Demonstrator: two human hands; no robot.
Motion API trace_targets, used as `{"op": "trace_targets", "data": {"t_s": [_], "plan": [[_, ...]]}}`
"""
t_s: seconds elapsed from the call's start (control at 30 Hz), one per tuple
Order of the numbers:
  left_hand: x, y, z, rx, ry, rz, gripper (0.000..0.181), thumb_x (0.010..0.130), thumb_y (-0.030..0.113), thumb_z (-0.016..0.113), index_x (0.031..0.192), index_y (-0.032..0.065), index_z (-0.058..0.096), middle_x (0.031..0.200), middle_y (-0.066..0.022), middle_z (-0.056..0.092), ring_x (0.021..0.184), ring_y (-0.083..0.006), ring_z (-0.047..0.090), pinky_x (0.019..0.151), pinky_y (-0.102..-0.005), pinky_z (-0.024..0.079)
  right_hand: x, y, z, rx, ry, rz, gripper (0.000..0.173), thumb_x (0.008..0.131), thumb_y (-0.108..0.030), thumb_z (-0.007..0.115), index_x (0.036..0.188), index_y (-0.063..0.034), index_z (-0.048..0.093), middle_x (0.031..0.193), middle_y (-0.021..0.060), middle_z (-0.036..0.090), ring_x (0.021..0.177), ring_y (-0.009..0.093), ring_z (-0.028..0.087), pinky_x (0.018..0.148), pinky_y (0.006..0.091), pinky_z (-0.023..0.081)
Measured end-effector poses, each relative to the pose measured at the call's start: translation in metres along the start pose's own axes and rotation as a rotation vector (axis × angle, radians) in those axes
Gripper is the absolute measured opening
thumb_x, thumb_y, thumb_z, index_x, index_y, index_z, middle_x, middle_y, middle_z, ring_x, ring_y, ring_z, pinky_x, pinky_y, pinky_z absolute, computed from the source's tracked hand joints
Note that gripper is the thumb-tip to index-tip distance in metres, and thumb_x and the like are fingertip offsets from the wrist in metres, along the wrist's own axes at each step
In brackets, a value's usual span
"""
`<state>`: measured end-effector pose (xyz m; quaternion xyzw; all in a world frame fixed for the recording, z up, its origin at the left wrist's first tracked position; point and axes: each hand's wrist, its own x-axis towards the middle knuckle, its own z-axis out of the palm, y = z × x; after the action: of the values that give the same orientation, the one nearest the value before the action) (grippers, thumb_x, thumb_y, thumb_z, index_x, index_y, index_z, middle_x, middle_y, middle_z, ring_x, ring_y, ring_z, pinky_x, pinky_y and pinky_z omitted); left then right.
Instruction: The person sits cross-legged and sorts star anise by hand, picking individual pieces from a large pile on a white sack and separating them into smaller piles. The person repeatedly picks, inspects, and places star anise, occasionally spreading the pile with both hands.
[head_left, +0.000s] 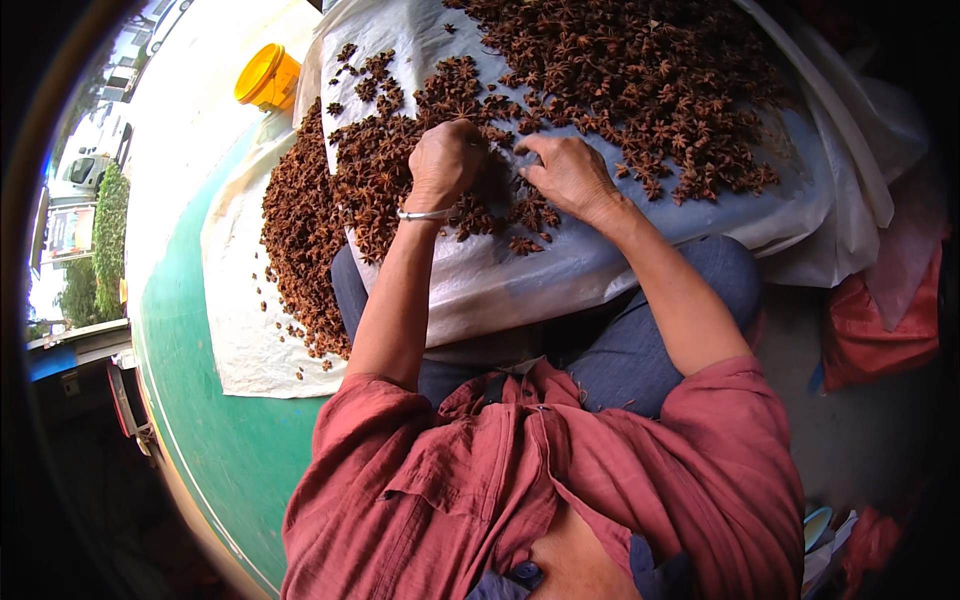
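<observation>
Dried star anise pods lie in front of me in a large dark pile (637, 90) and a smaller spread (375, 161), both on a white plastic sheet (487, 300) that reaches over my knees. My left hand (448, 161), with a silver bangle (424, 215) at its wrist, is curled over the smaller spread. Its fingertips are turned away, so whether it grips a pod is hidden. To its right, my right hand (566, 176) hovers at the edge of the loose pods, thumb and forefinger apart and nothing visible between them. Just below both hands lie a few pods (525, 245).
On the left, another heap of star anise (292, 225) rests on a white sack sheet (232, 337) over green flooring (202, 450). A yellow bucket (268, 79) stands beyond it. Red plastic bags (877, 330) are at the right. Outside, a white vehicle (86, 161) is visible.
</observation>
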<state>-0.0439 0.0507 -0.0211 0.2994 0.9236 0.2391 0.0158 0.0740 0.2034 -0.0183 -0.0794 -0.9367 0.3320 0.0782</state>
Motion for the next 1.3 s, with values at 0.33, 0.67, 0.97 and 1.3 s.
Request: {"op": "trace_targets", "data": {"t_s": [0.33, 0.67, 0.97, 1.3], "plan": [[-0.063, 0.031, -0.017, -0.283, 0.080, 0.241, 0.010, 0.086, 0.007, 0.064, 0.095, 0.0061, 0.063, 0.086, -0.0146, 0.067, 0.075, -0.0345, 0.067, 0.064, -0.0408, 0.052, -0.004, -0.009, 0.009, 0.375, 0.082, -0.125, 0.021, 0.088, -0.020, 0.065, 0.081, 0.0003, 0.063, 0.065, 0.0200, 0.061, 0.064, 0.032, 0.066, 0.059, 0.0417, 0.050], [-0.109, 0.029, -0.046, -0.370, 0.198, 0.518, 0.020, 0.081, -0.010, 0.065, 0.097, 0.0007, 0.062, 0.084, -0.0107, 0.066, 0.073, -0.0217, 0.068, 0.063, -0.0294, 0.053, -0.037, -0.033, 0.029, 1.513, -0.660, 0.830, 0.016, 0.085, -0.016, 0.065, 0.093, -0.0021, 0.067, 0.075, 0.0119, 0.068, 0.061, 0.022, 0.068, 0.060, 0.0367, 0.059], [-0.053, 0.014, -0.019, 0.288, 0.103, 0.351, 0.005, 0.080, 0.019, 0.071, 0.080, 0.0142, 0.070, 0.089, -0.0026, 0.062, 0.088, -0.0216, 0.059, 0.083, -0.0382, 0.039, -0.012, -0.013, -0.022, 0.388, -0.862, 0.051, 0.016, 0.082, -0.011, 0.064, 0.088, 0.0021, 0.072, 0.081, 0.0133, 0.072, 0.071, 0.020, 0.071, 0.065, 0.0325, 0.056], [-0.034, 0.021, 0.035, 0.328, 0.013, 0.339, 0.010, 0.079, 0.013, 0.059, 0.075, 0.0081, 0.066, 0.085, -0.0089, 0.064, 0.089, -0.0271, 0.062, 0.075, -0.0439, 0.037, 0.020, 0.039, 0.018, -0.148, 0.010, -0.197, 0.035, 0.076, 0.000, 0.063, 0.110, -0.0073, 0.068, 0.101, 0.0162, 0.066, 0.092, 0.037, 0.065, 0.082, 0.0441, 0.054]]}}
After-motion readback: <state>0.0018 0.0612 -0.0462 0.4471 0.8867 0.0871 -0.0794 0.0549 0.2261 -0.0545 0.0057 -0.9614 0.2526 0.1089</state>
